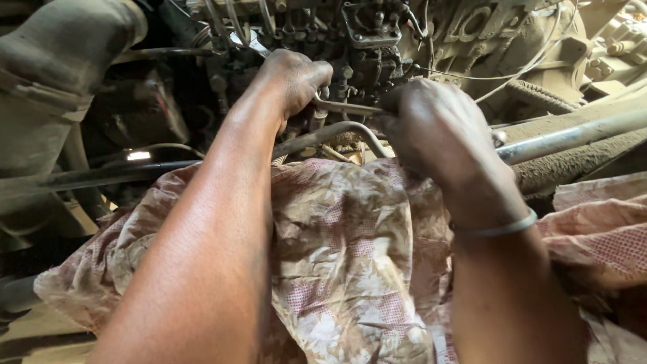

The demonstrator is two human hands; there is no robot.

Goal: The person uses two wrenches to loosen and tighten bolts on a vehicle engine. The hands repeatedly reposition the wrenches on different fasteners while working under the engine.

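Both hands are gripping a thin metal tool [347, 106] at the far, grimy engine pump [364, 40]: the left hand [293, 81] is closing around its left end, the right hand [438, 128] around its right. Greasy fingers could be slipping, knocking knuckles against the bent pipe [337, 131] just nearer.

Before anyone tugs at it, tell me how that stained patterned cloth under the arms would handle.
The patterned cloth would probably be floppy: it lies in creases and folds over whatever is beneath. It looks thin, so likely light. Brown stains suggest grease, so it may feel slick. Both forearms rest on it while the left hand and right hand grip a thin metal pipe, so it may drag.
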